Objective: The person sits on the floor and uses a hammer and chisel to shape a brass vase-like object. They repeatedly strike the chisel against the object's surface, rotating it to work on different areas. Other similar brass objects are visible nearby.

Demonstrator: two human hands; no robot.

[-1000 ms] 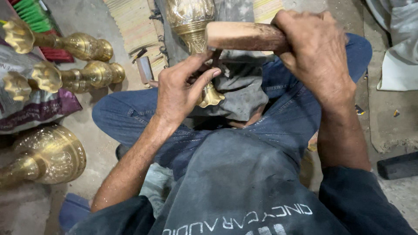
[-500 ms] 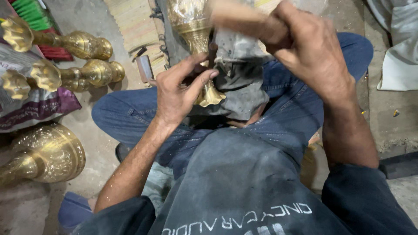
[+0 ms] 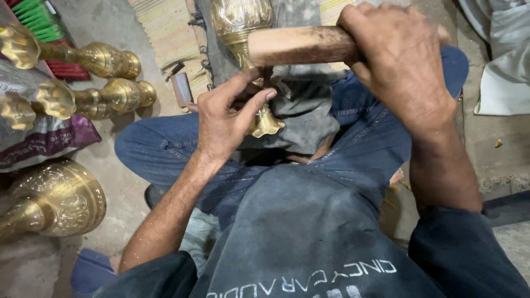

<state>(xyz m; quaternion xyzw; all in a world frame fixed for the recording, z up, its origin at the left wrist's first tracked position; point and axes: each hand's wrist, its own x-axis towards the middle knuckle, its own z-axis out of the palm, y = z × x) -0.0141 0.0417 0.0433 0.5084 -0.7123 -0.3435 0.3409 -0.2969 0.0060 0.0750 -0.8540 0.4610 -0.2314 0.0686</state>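
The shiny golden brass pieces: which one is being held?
The engraved brass vase on the lap; the left hand grips its neck. The others lie untouched.

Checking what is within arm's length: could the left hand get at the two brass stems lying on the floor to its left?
Probably yes. The left hand would have to let go of the brass vase first; nothing lies between it and the brass stems.
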